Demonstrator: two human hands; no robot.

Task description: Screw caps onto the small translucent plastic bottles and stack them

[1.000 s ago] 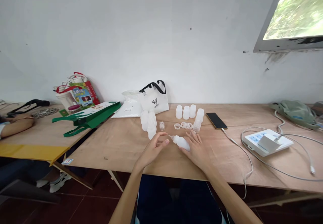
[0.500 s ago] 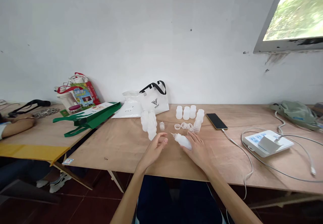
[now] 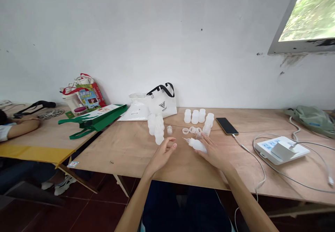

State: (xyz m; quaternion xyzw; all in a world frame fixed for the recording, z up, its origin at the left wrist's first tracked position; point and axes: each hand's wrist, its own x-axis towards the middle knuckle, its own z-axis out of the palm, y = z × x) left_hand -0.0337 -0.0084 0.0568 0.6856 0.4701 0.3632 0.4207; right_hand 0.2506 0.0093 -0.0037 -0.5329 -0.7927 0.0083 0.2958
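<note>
A white squeeze bottle (image 3: 197, 144) with a pointed, clear nozzle lies tilted low over the wooden table, its tip toward the left. Around its base end my right hand (image 3: 213, 153) is closed, thumb on the near side and fingers on the far side. My left hand (image 3: 162, 155) holds nothing; its fingers are loosely bent and the thumb stands apart. Just beyond it is a cluster of white bottles (image 3: 156, 127). A small stack of clear caps (image 3: 169, 130) stands to the right of that cluster. Several clear rings (image 3: 185, 131) lie behind the squeeze bottle.
More white bottles (image 3: 195, 117) stand farther back, near a stack of translucent cups (image 3: 208, 124). A phone (image 3: 227, 125) on a cable and a white box (image 3: 281, 150) are at right. A white tote bag (image 3: 163, 104) leans on the wall. At left, another person's arm (image 3: 24, 127) rests on a table.
My right hand has shifted slightly right with the squeeze bottle, whose nozzle now sits farther from my left hand. The view has turned a little to the left.
</note>
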